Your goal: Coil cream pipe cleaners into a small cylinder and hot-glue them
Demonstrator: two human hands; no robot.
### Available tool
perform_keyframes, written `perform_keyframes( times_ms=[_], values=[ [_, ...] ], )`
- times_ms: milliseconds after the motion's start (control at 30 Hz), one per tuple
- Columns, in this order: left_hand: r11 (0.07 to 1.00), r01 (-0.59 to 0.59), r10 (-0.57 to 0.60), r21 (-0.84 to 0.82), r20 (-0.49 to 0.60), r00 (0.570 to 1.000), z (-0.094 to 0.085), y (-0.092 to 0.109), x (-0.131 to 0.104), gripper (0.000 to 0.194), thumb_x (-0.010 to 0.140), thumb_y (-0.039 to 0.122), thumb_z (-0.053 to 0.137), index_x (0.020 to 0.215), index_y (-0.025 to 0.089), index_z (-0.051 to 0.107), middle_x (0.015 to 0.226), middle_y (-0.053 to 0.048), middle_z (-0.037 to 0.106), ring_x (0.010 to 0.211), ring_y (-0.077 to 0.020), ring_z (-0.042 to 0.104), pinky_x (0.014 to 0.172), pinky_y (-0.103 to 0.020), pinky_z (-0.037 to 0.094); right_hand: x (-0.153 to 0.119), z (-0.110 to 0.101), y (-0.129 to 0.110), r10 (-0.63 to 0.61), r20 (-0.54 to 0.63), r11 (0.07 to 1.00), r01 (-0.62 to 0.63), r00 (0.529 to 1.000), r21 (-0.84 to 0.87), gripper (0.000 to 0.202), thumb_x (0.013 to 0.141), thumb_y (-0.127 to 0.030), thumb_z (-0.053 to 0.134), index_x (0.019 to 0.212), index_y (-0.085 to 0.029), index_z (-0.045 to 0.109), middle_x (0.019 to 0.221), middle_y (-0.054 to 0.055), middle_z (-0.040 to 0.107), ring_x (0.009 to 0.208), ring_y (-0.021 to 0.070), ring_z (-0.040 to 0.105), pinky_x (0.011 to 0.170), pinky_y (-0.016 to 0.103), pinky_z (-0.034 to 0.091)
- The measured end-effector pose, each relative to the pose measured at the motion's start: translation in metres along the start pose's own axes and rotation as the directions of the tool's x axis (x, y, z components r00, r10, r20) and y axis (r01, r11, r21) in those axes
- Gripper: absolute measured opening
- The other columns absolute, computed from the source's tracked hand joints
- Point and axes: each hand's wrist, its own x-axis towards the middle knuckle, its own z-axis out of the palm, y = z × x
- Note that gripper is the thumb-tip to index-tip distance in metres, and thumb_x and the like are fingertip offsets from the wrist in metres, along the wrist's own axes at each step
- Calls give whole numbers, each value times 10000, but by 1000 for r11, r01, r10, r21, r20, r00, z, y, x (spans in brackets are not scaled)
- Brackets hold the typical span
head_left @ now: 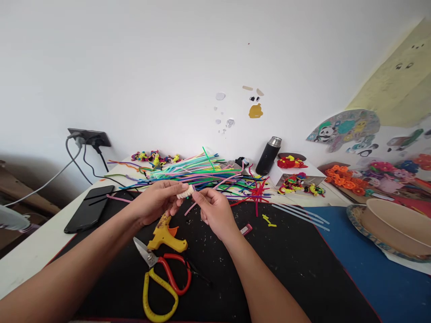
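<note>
A small cream-coloured coiled piece (185, 192) is pinched between the thumb and fingers of my left hand (160, 201). My right hand (213, 210) is closed at the right end of that piece, thumb against forefinger; whatever it grips there is too small to make out. Both hands are above the black mat, just in front of a heap of coloured pipe cleaners (198, 172). A yellow glue gun (168, 237) lies below my left hand, and scissors (158, 269) with one red and one yellow handle lie nearer to me.
A black phone (89, 210) lies at the left. Behind stand a black flask (268, 156) and a white box (296, 172) with small colourful figures. Yellow bits (269, 220) and pale strips (303, 214) lie right of my hands. A bowl (400, 224) is far right.
</note>
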Motion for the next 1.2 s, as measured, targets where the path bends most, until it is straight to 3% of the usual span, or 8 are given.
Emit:
perform_keyframes(
  times_ms=[367, 533, 700, 867, 1033, 1200],
  values=[
    [984, 113, -99, -137, 104, 990, -2, -4, 3, 407, 719, 439, 926, 665, 124, 673, 501, 21, 570, 332, -43, 446, 303, -124, 328, -4, 4, -8, 19, 46, 999, -21, 999, 33, 468, 817, -632, 773, 920, -195, 640, 456, -110, 477, 362, 78, 331, 342, 209, 249],
    [973, 174, -151, -150, 153, 977, -2, -8, 4, 386, 729, 445, 910, 730, 134, 681, 505, 29, 556, 339, -44, 427, 295, -118, 278, -4, 4, -9, -5, 56, 997, 1, 998, 71, 448, 838, -579, 771, 1024, -182, 679, 690, -34, 666, 388, 61, 397, 331, 207, 273],
    [977, 191, -179, -99, 125, 976, -1, -13, 6, 439, 742, 534, 882, 754, 145, 680, 524, 25, 564, 361, -56, 448, 334, -139, 324, -2, 2, -6, -22, 35, 997, 20, 999, 69, 424, 842, -567, 768, 978, -171, 704, 701, -29, 661, 370, 46, 366, 333, 215, 260],
    [985, 27, -45, 170, 104, 994, 4, -11, 1, 598, 820, 746, 723, 788, 150, 679, 694, -54, 675, 534, -140, 630, 496, -227, 502, 1, 1, -2, -24, -32, 997, 27, 999, 73, 442, 818, -591, 789, 926, -172, 702, 555, -71, 560, 348, 55, 337, 344, 228, 225],
    [887, -235, 223, 398, 77, 972, 13, -5, -8, 489, 821, 584, 814, 1082, 204, 651, 863, -11, 668, 694, -170, 646, 640, -283, 548, 2, 1, -1, -29, -66, 996, 34, 997, 80, 462, 798, -622, 801, 868, -179, 690, 476, -105, 448, 343, 62, 304, 345, 230, 205],
    [712, -322, 393, 624, 26, 919, 19, -6, -15, 332, 880, 510, 756, 1005, 215, 669, 889, -27, 700, 743, -186, 633, 642, -269, 495, 2, 2, -3, -36, -52, 995, 41, 998, 93, 445, 802, -612, 791, 843, -186, 668, 462, -116, 417, 342, 62, 296, 344, 226, 196]
  ],
)
